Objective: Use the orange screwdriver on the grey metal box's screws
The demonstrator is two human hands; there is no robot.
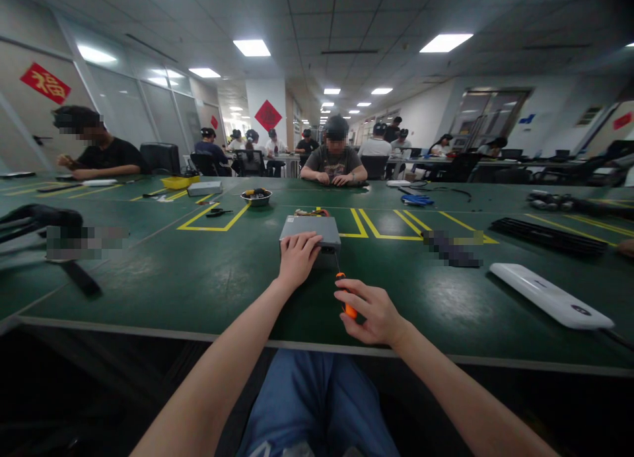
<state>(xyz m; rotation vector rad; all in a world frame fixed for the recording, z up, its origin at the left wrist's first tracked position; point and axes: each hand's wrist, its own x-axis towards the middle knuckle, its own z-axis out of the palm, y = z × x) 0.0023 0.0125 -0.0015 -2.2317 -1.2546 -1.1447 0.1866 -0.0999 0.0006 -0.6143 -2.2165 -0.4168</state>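
On the green table before me sits a grey metal power supply unit (292, 227), a bundle of coloured wires (314, 212) at its far side. My left hand (298, 255) bears on its top and near edge, the fingers laid over the lid and the thumb near the front face. A black socket (327, 249) shows in that face. My right hand (369, 308) grips a screwdriver (351, 310) by its orange and black handle. The thin shaft points up at the unit's near right corner; whether the tip touches a screw is too small to tell.
A metal bowl (256, 198) with tools stands behind to the left, near black pliers (218, 212). To the right lie a white device (549, 295), a black slotted part (549, 236) and blue cables (416, 199). A person (335, 156) sits opposite.
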